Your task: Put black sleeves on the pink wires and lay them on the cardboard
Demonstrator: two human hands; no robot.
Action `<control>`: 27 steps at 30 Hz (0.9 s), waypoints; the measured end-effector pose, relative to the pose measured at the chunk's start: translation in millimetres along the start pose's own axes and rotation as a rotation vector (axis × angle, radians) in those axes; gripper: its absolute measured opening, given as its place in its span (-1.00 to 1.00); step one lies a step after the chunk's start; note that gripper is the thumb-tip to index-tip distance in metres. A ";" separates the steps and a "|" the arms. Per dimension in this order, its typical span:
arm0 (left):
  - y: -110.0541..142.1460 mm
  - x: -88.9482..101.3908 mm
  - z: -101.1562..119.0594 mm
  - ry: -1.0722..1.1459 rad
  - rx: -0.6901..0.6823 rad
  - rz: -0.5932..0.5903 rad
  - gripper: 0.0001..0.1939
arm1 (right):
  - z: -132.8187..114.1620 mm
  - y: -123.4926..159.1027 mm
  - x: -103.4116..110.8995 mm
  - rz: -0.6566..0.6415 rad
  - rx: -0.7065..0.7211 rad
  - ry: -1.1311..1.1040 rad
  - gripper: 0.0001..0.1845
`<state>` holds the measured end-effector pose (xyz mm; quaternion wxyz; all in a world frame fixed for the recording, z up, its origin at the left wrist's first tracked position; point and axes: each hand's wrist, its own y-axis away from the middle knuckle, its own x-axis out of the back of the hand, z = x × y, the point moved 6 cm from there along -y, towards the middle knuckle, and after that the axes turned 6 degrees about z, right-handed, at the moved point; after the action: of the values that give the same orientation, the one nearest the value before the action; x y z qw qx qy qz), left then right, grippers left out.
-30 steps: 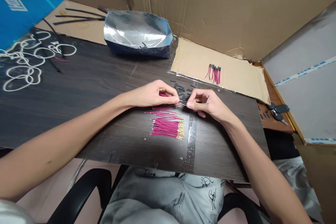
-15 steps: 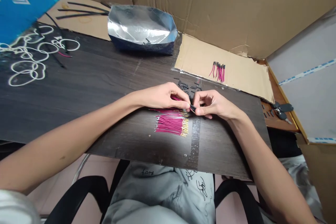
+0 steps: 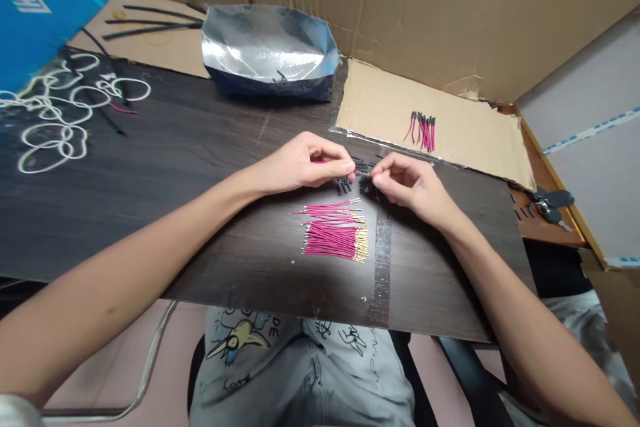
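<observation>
My left hand (image 3: 320, 163) pinches a magenta wire between thumb and fingertips. The wire's gold terminal (image 3: 365, 174) sticks out to the right. My right hand (image 3: 413, 183) has thumb and forefinger closed at the end of that terminal; whether a black sleeve is also between them is hidden. Beneath and behind the fingertips lie several short black sleeves (image 3: 344, 185), partly covered by the hands. Closer to me, a bundle of magenta wires (image 3: 333, 240) lies side by side, gold terminals to the right and bare silvery ends to the left.
Several wires with black sleeves (image 3: 425, 132) lie on a cardboard strip (image 3: 470, 120) at the back right. A foil-lined bag (image 3: 270, 83) stands at the back. White cord loops (image 3: 55, 140) and black tubes (image 3: 150, 25) are at left, keys (image 3: 550, 207) at far right.
Both hands have moved slightly away from me, uncovering more of the wire bundle. The black sleeve seen between the fingertips no longer shows; the gold terminal does. The camera view has shifted slightly.
</observation>
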<state>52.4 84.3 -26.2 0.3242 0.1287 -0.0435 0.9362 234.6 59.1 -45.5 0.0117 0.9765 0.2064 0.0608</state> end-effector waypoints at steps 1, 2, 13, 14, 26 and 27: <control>0.2 5.9 -0.3 0.017 0.002 0.050 -0.69 | -1.7 -0.1 2.1 0.055 0.047 0.073 -0.74; 0.5 11.6 -0.4 0.032 -0.001 0.098 -0.69 | -3.9 0.2 2.9 0.093 0.095 0.163 -0.79; -3.4 17.2 -8.1 0.035 -0.012 0.152 -0.67 | -16.5 7.4 -16.6 0.052 0.422 0.892 -0.90; -3.7 16.2 -8.6 0.027 -0.012 0.144 -0.66 | -15.8 7.2 -18.0 0.047 0.420 0.936 -0.89; -5.6 9.7 -7.3 -0.123 -0.061 0.148 -0.69 | -16.0 7.8 -9.5 0.281 0.394 0.574 -0.90; -5.6 9.2 -8.3 -0.124 -0.060 0.145 -0.68 | -14.7 7.7 -9.6 0.299 0.387 0.530 -0.91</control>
<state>47.1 95.6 -31.7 0.2560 0.1733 -0.1006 0.9457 227.2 48.1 -31.6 -0.2362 0.9304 0.0648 0.2727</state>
